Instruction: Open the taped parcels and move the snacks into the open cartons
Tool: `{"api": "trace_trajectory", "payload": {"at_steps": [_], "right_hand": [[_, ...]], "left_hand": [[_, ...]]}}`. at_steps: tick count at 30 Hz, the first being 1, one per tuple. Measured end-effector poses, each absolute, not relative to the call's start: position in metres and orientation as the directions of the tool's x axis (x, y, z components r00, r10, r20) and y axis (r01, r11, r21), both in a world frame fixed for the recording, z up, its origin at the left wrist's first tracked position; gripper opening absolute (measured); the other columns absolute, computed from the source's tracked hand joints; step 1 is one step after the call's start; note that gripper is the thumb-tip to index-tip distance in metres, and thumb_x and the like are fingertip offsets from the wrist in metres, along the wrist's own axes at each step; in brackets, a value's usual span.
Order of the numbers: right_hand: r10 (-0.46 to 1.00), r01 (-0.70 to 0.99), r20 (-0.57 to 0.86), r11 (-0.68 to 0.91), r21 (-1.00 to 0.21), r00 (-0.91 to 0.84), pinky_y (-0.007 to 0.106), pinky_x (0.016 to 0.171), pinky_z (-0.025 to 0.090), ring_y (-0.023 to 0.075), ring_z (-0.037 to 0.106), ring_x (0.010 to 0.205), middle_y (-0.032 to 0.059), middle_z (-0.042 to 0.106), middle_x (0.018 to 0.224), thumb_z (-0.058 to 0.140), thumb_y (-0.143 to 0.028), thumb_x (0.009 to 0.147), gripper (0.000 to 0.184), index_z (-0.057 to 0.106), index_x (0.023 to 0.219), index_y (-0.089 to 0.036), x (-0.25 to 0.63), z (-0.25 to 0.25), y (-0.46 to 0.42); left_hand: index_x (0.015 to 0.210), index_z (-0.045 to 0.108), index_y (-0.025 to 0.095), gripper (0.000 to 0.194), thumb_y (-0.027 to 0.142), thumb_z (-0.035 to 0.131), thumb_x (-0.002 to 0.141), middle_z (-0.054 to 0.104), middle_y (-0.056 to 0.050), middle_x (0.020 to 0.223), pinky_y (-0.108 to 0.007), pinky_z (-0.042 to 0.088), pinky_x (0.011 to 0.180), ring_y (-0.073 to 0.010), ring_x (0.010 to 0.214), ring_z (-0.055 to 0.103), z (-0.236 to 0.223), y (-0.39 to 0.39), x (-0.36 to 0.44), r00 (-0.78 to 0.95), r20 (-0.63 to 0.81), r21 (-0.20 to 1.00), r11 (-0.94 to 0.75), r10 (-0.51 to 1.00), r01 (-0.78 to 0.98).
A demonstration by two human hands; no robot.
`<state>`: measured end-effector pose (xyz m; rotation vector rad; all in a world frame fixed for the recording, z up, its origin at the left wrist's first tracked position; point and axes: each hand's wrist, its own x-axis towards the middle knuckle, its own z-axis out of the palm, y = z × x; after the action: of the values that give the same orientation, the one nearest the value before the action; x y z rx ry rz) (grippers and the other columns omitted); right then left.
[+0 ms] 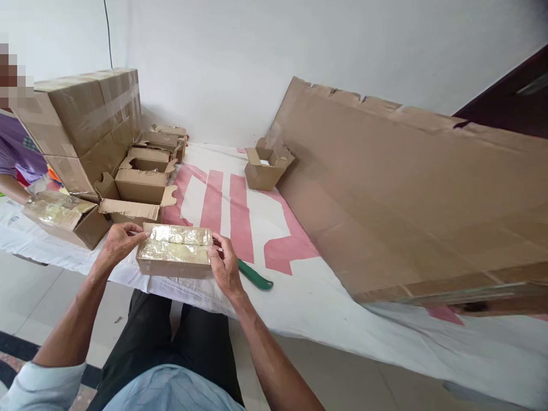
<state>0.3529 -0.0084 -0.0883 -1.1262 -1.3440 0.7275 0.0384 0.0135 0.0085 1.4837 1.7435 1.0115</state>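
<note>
I hold a small cardboard box (174, 258), its top covered in shiny clear tape, just over the near edge of the table. My left hand (117, 242) grips its left end with fingers curled over the top corner. My right hand (225, 264) is closed round its right end. A green-handled tool (255, 276) lies on the cloth just right of my right hand.
Several open small cardboard boxes (139, 191) sit behind the held one, and another (266, 166) farther back. Large taped cartons (92, 117) are stacked at left. A taped box (64, 217) lies by another person's arm (12, 188). A big flattened cardboard sheet (406, 194) leans at right on the white-and-red cloth (240, 217).
</note>
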Motion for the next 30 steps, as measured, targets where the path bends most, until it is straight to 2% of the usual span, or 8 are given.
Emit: {"api": "trace_trajectory", "payload": {"at_steps": [3, 6, 14, 19, 23, 26, 30], "right_hand": [[0.922, 0.187, 0.362, 0.335, -0.924, 0.139, 0.052, 0.106, 0.068, 0.0339, 0.076, 0.129, 0.0162, 0.078, 0.144, 0.066, -0.060, 0.109, 0.051, 0.072, 0.145, -0.024, 0.353, -0.089, -0.008], [0.921, 0.180, 0.367, 0.342, -0.922, 0.133, 0.052, 0.104, 0.068, 0.0331, 0.077, 0.126, 0.0159, 0.078, 0.143, 0.066, -0.058, 0.108, 0.049, 0.071, 0.144, -0.025, 0.353, -0.089, -0.007], [0.875, 0.257, 0.466, 0.424, -0.868, 0.131, 0.049, 0.100, 0.069, 0.0301, 0.078, 0.118, 0.0136, 0.079, 0.134, 0.067, -0.042, 0.106, 0.036, 0.073, 0.137, -0.025, 0.354, -0.083, -0.002], [0.863, 0.270, 0.488, 0.443, -0.855, 0.130, 0.047, 0.098, 0.069, 0.0293, 0.079, 0.117, 0.0129, 0.080, 0.132, 0.066, -0.038, 0.105, 0.035, 0.073, 0.136, -0.025, 0.355, -0.080, -0.002], [0.861, 0.266, 0.489, 0.442, -0.856, 0.141, 0.047, 0.098, 0.069, 0.0293, 0.079, 0.114, 0.0129, 0.081, 0.131, 0.066, -0.039, 0.105, 0.035, 0.073, 0.136, -0.025, 0.354, -0.079, -0.004], [0.862, 0.262, 0.487, 0.442, -0.858, 0.142, 0.047, 0.097, 0.069, 0.0295, 0.079, 0.114, 0.0130, 0.081, 0.131, 0.067, -0.040, 0.106, 0.034, 0.073, 0.136, -0.025, 0.354, -0.078, -0.005], [0.865, 0.272, 0.482, 0.435, -0.859, 0.141, 0.048, 0.098, 0.069, 0.0300, 0.080, 0.115, 0.0139, 0.081, 0.134, 0.067, -0.041, 0.106, 0.036, 0.073, 0.138, -0.025, 0.354, -0.079, -0.006]], "left_hand": [[0.065, 0.077, 0.020, 0.029, 0.049, 0.081, 0.066, 0.075, -0.004, 0.068, -0.032, 0.045, 0.066, -0.0212, 0.070, 0.066, 0.018, 0.018, 0.047, -0.223, 0.033, 0.795, 0.110, 0.974, 0.597], [0.059, 0.074, 0.021, 0.023, 0.043, 0.073, 0.064, 0.072, -0.003, 0.064, -0.031, 0.044, 0.065, -0.0205, 0.069, 0.064, 0.021, 0.021, 0.053, -0.247, 0.043, 0.786, 0.121, 0.968, 0.607], [0.053, 0.069, 0.021, 0.021, 0.041, 0.074, 0.057, 0.061, 0.001, 0.055, -0.027, 0.036, 0.055, -0.0131, 0.057, 0.048, 0.021, 0.024, 0.058, -0.326, -0.009, 0.887, 0.158, 0.945, 0.435], [0.057, 0.072, 0.019, 0.020, 0.038, 0.079, 0.056, 0.062, 0.001, 0.053, -0.024, 0.036, 0.051, -0.0116, 0.054, 0.048, 0.026, 0.021, 0.060, -0.329, -0.012, 0.935, 0.127, 0.944, 0.330], [0.072, 0.078, 0.018, 0.033, 0.042, 0.090, 0.054, 0.072, -0.002, 0.063, -0.024, 0.040, 0.051, -0.0126, 0.054, 0.055, 0.028, 0.014, 0.055, -0.285, -0.051, 0.980, 0.104, 0.957, 0.172], [0.082, 0.081, 0.017, 0.041, 0.041, 0.095, 0.052, 0.077, -0.003, 0.071, -0.024, 0.045, 0.055, -0.0132, 0.058, 0.060, 0.025, 0.009, 0.049, -0.237, -0.082, 0.991, 0.105, 0.968, 0.087], [0.082, 0.080, 0.018, 0.042, 0.033, 0.097, 0.047, 0.079, -0.004, 0.077, -0.026, 0.050, 0.063, -0.0164, 0.067, 0.067, 0.017, 0.008, 0.045, -0.205, -0.060, 0.995, 0.075, 0.977, 0.065]]}}
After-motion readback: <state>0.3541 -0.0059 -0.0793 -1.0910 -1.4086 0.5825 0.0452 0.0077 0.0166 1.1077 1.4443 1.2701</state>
